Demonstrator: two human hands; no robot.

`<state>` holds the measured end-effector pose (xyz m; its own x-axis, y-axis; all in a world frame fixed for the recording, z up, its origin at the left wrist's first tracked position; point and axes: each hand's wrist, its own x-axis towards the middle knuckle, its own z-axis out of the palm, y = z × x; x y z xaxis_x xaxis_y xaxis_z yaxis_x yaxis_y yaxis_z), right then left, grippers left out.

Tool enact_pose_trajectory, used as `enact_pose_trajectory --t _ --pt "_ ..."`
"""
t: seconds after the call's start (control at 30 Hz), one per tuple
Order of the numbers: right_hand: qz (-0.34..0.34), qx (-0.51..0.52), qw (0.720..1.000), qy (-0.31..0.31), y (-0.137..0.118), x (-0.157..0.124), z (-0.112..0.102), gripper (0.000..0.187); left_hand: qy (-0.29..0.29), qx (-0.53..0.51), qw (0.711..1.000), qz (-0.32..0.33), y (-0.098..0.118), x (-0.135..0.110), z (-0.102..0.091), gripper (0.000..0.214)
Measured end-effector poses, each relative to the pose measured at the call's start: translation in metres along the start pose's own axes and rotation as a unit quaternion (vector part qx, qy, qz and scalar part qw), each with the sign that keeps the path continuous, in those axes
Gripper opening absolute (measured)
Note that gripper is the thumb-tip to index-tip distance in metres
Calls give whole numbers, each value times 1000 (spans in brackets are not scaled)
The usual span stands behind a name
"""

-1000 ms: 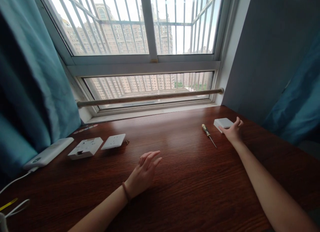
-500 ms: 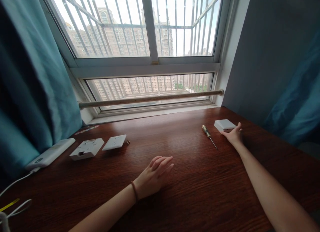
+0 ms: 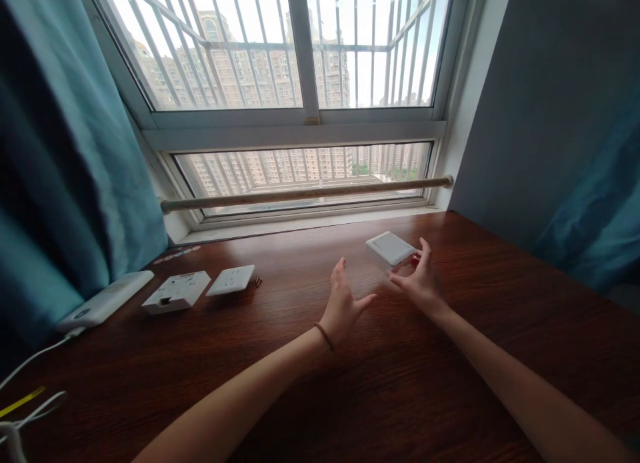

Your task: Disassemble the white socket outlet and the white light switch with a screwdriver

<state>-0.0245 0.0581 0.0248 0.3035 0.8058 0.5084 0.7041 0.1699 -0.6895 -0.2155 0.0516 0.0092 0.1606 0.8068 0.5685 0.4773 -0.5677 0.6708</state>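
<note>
My right hand point(image 3: 423, 280) grips a white square box point(image 3: 391, 248), a wall switch or socket box by its look, by its near right edge. The box is tilted and held above the table. Thumb and fingers pinch that edge, and a small red spot shows between them. To the left of the box, my left hand point(image 3: 345, 310) is raised with thumb and fingers spread and holds nothing. A brown band circles the left wrist. The screwdriver seen earlier is out of sight, around where my right hand and the box are.
On the left of the wooden table point(image 3: 280, 356) lie a white socket faceplate point(image 3: 231, 280), a few small screws point(image 3: 259, 282) and a white mounting box point(image 3: 177, 292). A white power bank point(image 3: 105, 300) with a cable lies by the blue curtain point(image 3: 85, 156). A window stands behind.
My right hand has brought the white box from the right side toward the middle, lifted and tilted. My left hand has moved up and right, its fingers spreading.
</note>
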Motion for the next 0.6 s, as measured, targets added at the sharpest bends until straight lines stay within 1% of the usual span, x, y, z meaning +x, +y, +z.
enact_pose_trajectory --t 0.07,0.13,0.2,0.3,0.4,0.47,0.6 --pt "-11 46 998 -40 -16 -19 6 103 -8 -26 1000 -11 -3 -1 -2 97" --pt "-15 75 994 -78 -28 -36 9 103 -18 -37 999 -19 -4 -7 -7 101" --pt "-16 86 992 -95 -37 -49 10 100 -15 -24 999 -35 -3 -17 -12 102" --pt "-18 96 988 -118 -45 -61 9 96 -2 -1 998 -58 -3 -31 -21 100" --pt "-15 139 980 -143 -48 -68 10 90 -14 3 997 -79 -7 -39 -33 101" --pt "0 181 969 -169 -48 -71 12 83 -36 -3 996 -86 -11 -42 -43 101" --pt "60 269 928 -249 -47 -76 16 51 -74 -48 992 -91 -17 -48 -61 92"
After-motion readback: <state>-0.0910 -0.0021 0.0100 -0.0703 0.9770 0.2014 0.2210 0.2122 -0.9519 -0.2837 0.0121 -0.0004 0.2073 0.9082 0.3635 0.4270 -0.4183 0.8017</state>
